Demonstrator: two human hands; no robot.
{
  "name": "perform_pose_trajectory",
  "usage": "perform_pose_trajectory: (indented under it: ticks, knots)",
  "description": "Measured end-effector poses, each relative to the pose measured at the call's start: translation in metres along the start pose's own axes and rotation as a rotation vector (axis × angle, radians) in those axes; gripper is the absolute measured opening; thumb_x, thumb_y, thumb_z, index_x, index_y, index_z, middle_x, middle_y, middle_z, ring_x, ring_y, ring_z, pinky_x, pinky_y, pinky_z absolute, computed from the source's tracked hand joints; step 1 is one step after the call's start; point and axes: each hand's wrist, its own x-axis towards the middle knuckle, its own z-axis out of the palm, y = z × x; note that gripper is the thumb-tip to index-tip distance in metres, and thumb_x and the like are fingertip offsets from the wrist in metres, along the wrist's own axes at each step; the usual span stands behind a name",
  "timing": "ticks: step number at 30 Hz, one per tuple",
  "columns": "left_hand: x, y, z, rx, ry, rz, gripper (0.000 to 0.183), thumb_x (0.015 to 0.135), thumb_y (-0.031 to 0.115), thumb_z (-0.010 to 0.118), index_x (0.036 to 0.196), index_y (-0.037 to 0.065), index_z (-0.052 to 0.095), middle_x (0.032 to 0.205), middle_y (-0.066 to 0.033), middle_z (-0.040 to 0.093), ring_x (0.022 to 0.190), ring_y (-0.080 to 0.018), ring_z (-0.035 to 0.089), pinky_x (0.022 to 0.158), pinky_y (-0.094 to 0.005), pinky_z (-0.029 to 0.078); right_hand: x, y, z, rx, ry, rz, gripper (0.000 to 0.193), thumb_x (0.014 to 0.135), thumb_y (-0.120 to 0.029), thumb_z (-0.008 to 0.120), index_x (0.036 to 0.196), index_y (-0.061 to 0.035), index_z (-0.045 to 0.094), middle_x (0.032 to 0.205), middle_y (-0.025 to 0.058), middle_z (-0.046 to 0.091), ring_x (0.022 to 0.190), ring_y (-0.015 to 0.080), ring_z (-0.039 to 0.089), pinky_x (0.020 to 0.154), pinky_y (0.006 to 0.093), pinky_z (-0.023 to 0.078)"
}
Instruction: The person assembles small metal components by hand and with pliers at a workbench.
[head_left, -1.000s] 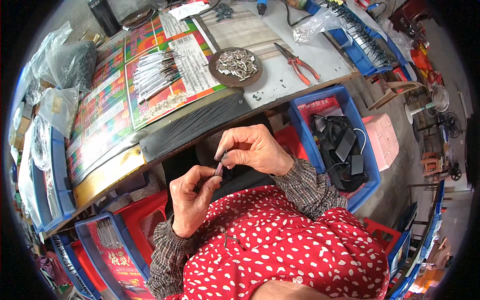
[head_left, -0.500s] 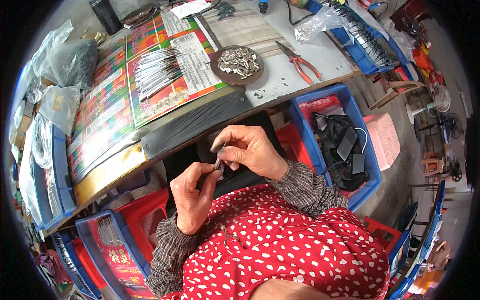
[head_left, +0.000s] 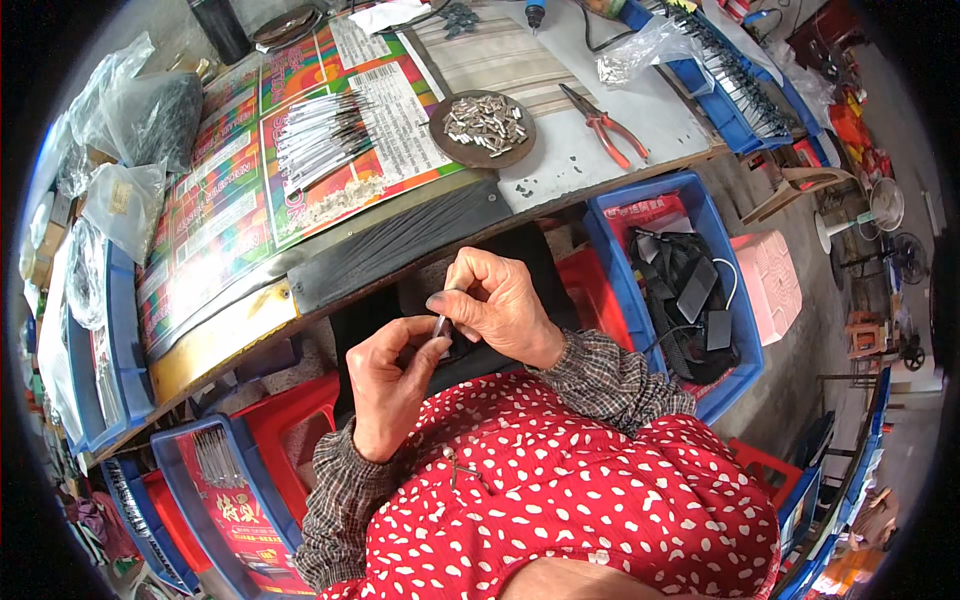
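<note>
Left hand point(head_left: 388, 382) pinches a small dark piece point(head_left: 442, 327); right hand point(head_left: 505, 310), two o'clock, fingertips together at its top, contents I can't tell. I'd judge this one unfinished. Beyond: rods point(head_left: 320, 140) laid out, eleven; dish point(head_left: 466, 156), twelve, many metal bits point(head_left: 485, 122) left.

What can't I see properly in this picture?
In the head view:
Small thing in the left hand: partly covered by that hand.
Whether the right hand holds it too: fingers hide that.
Blue tool: cut off by the top edge.
Bits on the brown dish: too small to make out.
</note>
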Motion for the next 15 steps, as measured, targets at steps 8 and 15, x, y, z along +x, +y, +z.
perform_pose_trajectory:
  ticks: [8,15]
  knots:
    - [0.0,-0.006,-0.007,-0.398,-0.169,-0.254,0.009,0.078,0.0,0.069,0.081,-0.003,0.06,0.069,-0.0047,0.063,0.06,-0.0061,0.055,0.055,-0.0219,0.045,-0.001,-0.003,-0.001,0.041,-0.082,0.007,0.025,0.086,-0.012,0.067,0.072,-0.0063,0.046,0.059,-0.0045,0.049,0.049,-0.0005,0.041,0.039,0.0178,0.031]
    - [0.0,-0.006,0.014,0.163,0.203,0.158,0.016,0.076,-0.002,0.07,0.074,-0.002,0.054,0.066,0.0011,0.056,0.057,-0.0033,0.044,0.05,-0.0202,0.037,0.0,0.003,0.004,-0.007,0.011,0.021,0.017,0.086,-0.008,0.065,0.078,-0.0031,0.051,0.069,0.0007,0.054,0.05,0.0023,0.046,0.043,0.0171,0.035]
